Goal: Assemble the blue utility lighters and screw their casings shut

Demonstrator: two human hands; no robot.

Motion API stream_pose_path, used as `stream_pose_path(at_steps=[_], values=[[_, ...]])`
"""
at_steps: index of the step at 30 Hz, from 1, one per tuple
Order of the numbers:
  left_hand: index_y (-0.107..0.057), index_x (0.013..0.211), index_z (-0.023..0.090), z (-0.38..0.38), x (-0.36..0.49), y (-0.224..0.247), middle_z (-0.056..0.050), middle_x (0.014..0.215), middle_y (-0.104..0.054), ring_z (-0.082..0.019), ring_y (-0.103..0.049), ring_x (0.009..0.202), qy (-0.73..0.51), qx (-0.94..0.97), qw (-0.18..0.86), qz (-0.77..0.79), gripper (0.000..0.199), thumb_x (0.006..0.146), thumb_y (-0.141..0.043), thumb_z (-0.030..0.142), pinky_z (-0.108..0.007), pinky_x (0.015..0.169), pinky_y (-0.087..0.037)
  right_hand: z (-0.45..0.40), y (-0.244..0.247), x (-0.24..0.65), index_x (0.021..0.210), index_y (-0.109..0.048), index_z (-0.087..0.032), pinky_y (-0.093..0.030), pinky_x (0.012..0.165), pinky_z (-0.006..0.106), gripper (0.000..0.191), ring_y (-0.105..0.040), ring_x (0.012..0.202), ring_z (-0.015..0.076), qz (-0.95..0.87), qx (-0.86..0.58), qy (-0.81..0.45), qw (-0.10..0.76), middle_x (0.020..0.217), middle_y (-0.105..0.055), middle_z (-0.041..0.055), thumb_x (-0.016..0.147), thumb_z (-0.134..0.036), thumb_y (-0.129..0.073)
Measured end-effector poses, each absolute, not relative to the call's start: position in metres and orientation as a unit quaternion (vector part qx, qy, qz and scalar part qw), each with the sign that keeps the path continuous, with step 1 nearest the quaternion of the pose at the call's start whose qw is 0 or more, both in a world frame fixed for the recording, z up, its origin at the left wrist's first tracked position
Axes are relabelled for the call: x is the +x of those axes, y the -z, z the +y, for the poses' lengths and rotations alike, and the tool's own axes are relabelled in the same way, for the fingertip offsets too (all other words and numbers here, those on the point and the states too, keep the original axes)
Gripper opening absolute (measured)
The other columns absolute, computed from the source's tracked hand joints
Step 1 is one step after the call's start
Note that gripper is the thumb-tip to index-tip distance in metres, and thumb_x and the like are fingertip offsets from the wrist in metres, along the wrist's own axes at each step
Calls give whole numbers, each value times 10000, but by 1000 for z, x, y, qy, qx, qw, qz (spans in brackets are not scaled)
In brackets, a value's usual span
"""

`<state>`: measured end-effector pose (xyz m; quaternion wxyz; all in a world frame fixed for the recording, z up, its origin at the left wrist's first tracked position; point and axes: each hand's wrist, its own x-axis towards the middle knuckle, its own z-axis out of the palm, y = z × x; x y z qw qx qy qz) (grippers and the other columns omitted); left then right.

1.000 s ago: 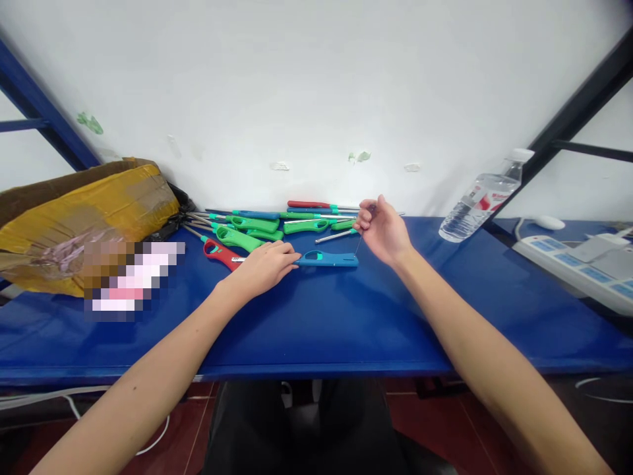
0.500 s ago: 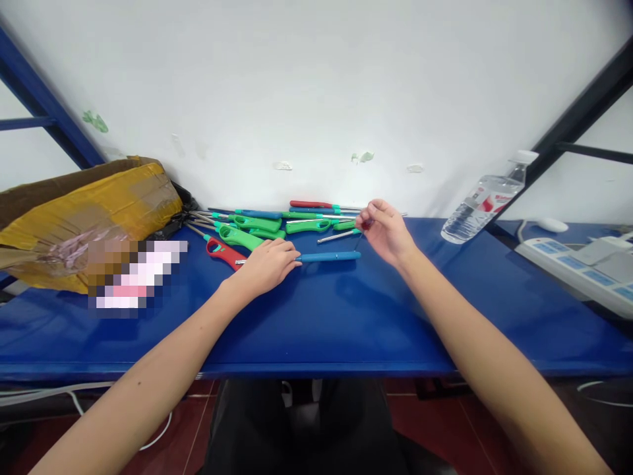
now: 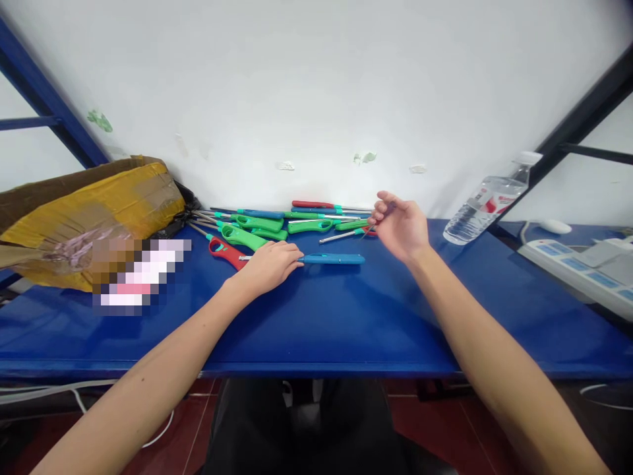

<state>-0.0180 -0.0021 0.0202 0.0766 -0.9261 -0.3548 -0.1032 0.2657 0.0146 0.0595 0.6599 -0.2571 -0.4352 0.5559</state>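
On the blue table, my left hand is closed round the metal neck of a blue lighter, whose handle points right. My right hand is raised over the right end of the lighter pile, palm turned partly up and fingers curled; a thin dark piece shows at its fingertips, too small to name. Close to its fingers lies a lighter with a metal tip and a bit of red handle. Several green lighters, a red one and a further red one lie along the wall.
A taped cardboard box and a blurred pink-white item are at the left. A water bottle leans on the frame at the right, near a white power strip. The white wall rises behind.
My right hand has risen slightly and moved right, its fingers spreading a little, and red handle parts now show beside it. My left hand keeps its hold on the blue lighter.
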Motion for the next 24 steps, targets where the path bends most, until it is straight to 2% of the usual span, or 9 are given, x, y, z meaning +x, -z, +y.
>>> stream_pose_path(at_steps=[4, 11, 18, 24], values=[[-672, 1071, 162, -1, -19, -21, -66, 1043, -691, -219, -656, 928, 102, -927, 56, -357, 257, 1011, -444, 266, -323, 779, -467, 15, -62, 270, 838, -628, -243, -451, 527, 231, 105, -418, 566, 114, -450, -267, -539, 660, 664, -434, -20, 866, -324, -567], [-683, 1080, 164, 0, -20, -20, -78, 1064, -698, -224, -672, 919, 103, -925, 54, -363, 263, 1006, -452, 266, -324, 786, -499, 16, -51, 260, 823, -632, -233, -423, 502, 241, 118, -389, 549, 116, -462, -278, -556, 633, 644, -407, -24, 829, -351, -634], [-670, 1140, 160, 2, -20, -17, -95, 1147, -709, -253, -664, 1079, 121, -925, 41, -357, 271, 1002, -460, 262, -388, 954, -512, 17, -49, 259, 810, -643, -219, -417, 506, 245, 116, -385, 553, 118, -444, -270, -555, 649, 652, -407, -18, 827, -330, -613], [-663, 1170, 171, 6, -22, -10, -96, 1289, -661, -259, -570, 1270, 125, -926, 45, -353, 274, 997, -468, 257, -457, 1095, -434, 18, -47, 258, 823, -644, -214, -435, 518, 242, 126, -402, 572, 122, -441, -277, -546, 656, 680, -404, -14, 841, -327, -591]])
